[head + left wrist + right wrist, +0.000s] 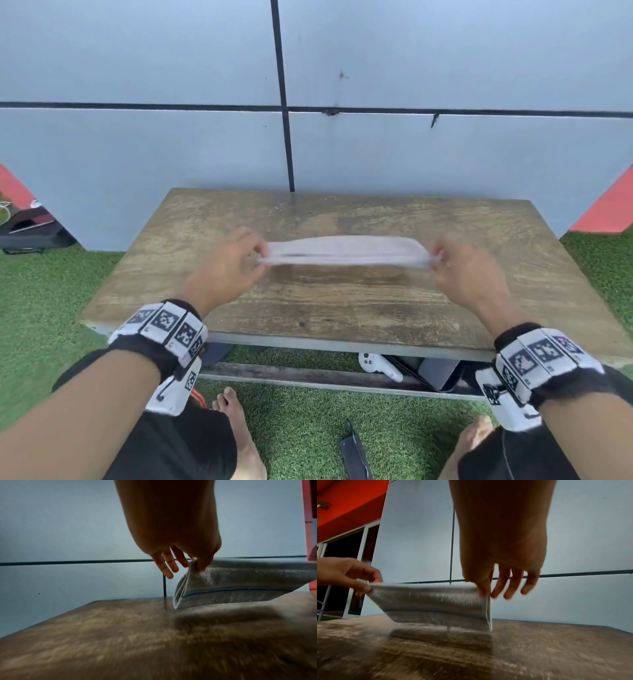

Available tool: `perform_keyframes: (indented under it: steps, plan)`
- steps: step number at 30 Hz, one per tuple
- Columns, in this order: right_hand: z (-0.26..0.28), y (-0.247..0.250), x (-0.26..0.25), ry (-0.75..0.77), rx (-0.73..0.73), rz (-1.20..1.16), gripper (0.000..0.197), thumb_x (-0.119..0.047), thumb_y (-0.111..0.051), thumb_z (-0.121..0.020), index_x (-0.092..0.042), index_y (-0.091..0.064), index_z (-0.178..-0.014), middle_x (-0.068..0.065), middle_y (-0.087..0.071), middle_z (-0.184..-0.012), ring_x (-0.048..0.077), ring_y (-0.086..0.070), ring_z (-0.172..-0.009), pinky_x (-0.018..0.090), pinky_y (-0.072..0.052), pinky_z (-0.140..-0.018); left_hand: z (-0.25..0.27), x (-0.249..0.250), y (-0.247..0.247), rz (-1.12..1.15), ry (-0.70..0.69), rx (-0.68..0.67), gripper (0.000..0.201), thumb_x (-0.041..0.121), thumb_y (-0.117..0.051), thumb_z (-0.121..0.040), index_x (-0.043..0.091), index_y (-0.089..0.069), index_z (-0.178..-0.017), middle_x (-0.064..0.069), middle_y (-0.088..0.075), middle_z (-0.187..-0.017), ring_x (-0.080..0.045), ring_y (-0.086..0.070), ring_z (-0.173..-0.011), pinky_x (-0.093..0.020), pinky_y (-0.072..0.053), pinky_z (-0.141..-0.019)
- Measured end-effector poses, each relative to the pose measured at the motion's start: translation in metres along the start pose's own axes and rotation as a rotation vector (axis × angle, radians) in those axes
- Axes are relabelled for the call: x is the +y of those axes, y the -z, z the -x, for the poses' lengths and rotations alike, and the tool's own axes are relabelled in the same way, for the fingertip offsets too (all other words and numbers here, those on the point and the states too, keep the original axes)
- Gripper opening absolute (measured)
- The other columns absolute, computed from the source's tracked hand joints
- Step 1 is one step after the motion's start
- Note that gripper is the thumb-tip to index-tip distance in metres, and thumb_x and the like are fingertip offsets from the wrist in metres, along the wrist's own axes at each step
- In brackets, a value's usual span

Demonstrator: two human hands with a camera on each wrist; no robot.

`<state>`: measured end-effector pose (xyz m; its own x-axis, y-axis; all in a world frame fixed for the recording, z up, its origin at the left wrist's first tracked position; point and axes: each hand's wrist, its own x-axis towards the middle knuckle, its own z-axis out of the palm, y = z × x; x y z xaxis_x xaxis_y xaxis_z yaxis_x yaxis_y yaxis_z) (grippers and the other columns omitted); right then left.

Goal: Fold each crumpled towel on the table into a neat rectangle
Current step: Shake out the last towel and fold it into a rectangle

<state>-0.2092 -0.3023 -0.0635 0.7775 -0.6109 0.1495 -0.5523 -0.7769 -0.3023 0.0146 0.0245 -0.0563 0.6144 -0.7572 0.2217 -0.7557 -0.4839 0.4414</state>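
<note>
Nearest you: a dark phone-like thing lies on the green turf between your bare feet, and a white controller sits on the shelf under the table. Both wrists wear bands w/ black-and-white square markers.

Next, the wooden table. Above its middle, your left hand and right hand hold one pale grey towel stretched between them, each at one end. It's off the tabletop; its shadow falls on the wood right below.

Left hand: thumb and forefinger pinch the towel's left end, the other fingers stick out straight and apart from the cloth. Left wrist view shows the towel doubled over, w/ a stitched blue line running along it.

Right hand: same grip, thumb and forefinger pinch the right end, the remaining fingers hang loose beside it. In the right wrist view the towel hangs down as a blurred sheet, lower edge just above the wood; can't tell if it touches.

Farthest: a pale blue-grey panelled wall w/ dark seams behind the table, orange-red sections at both sides.
</note>
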Motion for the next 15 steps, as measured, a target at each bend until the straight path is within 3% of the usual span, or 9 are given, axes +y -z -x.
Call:
perform_keyframes:
  steps: [2, 4, 7, 10, 12, 15]
  plan:
    - [0.01, -0.018, 0.005, -0.094, -0.314, 0.118, 0.019, -0.018, -0.064, -0.089, -0.028, -0.058, -0.104, -0.004, -0.068, -0.097, 0.019, -0.064, -0.077, 0.038, -0.058, -0.07, 0.021, -0.008, -0.016, -0.069, 0.076, -0.276, 0.021, 0.028, -0.071, -0.086, 0.04, -0.054, -0.089, 0.019, -0.05, -0.107, -0.006, -0.055, -0.098, -0.027, -0.051, -0.082]
    - [0.018, -0.031, 0.007, -0.128, -0.441, 0.145, 0.026, -0.014, -0.062, -0.085, -0.026, -0.058, -0.108, -0.001, -0.066, -0.102, 0.021, -0.063, -0.084, 0.042, -0.057, -0.079, 0.037, -0.012, -0.029, -0.159, 0.117, -0.423, 0.021, 0.037, -0.071, -0.086, 0.039, -0.052, -0.095, 0.017, -0.049, -0.11, -0.008, -0.055, -0.098, -0.029, -0.047, -0.084]
    - [0.029, -0.039, 0.002, -0.227, -0.381, 0.077, 0.014, -0.014, -0.051, -0.087, -0.018, -0.052, -0.1, 0.004, -0.065, -0.092, 0.025, -0.062, -0.079, 0.039, -0.052, -0.069, 0.047, -0.007, -0.04, -0.129, 0.236, -0.312, 0.019, 0.039, -0.062, -0.094, 0.03, -0.05, -0.105, 0.009, -0.054, -0.107, -0.012, -0.056, -0.094, -0.028, -0.041, -0.075]
    - [0.034, -0.047, 0.002, -0.288, -0.308, 0.001, 0.012, -0.025, -0.047, -0.091, -0.014, -0.051, -0.089, 0.005, -0.062, -0.075, 0.024, -0.059, -0.064, 0.034, -0.048, -0.06, 0.045, 0.0, -0.047, -0.148, 0.397, -0.246, 0.026, 0.048, -0.052, -0.098, 0.023, -0.056, -0.105, 0.006, -0.061, -0.098, -0.014, -0.06, -0.086, -0.031, -0.049, -0.072]
    - [0.037, -0.051, 0.004, -0.304, -0.279, -0.051, 0.027, -0.028, -0.051, -0.092, -0.014, -0.048, -0.069, 0.004, -0.053, -0.061, 0.021, -0.05, -0.052, 0.031, -0.047, -0.056, 0.042, 0.003, -0.051, -0.179, 0.447, -0.274, 0.035, 0.051, -0.051, -0.098, 0.018, -0.061, -0.09, 0.003, -0.064, -0.079, -0.014, -0.06, -0.07, -0.029, -0.047, -0.062]
    - [0.042, -0.049, 0.005, -0.298, -0.237, -0.089, 0.032, -0.022, -0.054, -0.091, -0.015, -0.045, -0.062, 0.003, -0.049, -0.057, 0.022, -0.048, -0.05, 0.027, -0.039, -0.051, 0.038, 0.01, -0.057, -0.161, 0.489, -0.265, 0.042, 0.044, -0.058, -0.096, 0.016, -0.05, -0.066, 0.001, -0.05, -0.057, -0.017, -0.048, -0.05, -0.024, -0.037, -0.05]
